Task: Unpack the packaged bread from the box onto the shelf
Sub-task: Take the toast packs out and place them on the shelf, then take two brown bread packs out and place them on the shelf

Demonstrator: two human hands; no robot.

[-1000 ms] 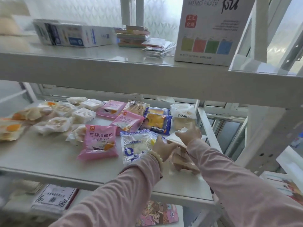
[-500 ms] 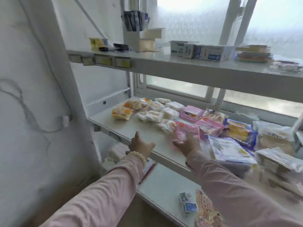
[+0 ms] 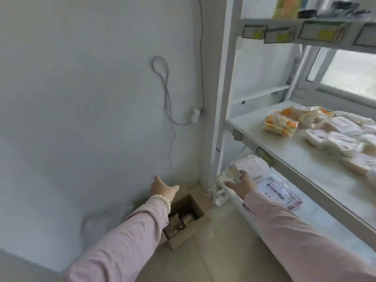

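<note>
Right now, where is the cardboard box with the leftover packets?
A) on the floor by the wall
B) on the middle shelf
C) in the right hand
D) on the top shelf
A: the open cardboard box sits on the floor by the wall, packets visible inside.

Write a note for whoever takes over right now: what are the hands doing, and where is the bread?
Hands: left hand open and empty above the box; right hand open and empty by the bottom shelf.
Things: box open on the floor by the wall, packs inside.
Done: many bread packs lie on the middle shelf.
Left: lift the box's packs onto that shelf.
</note>
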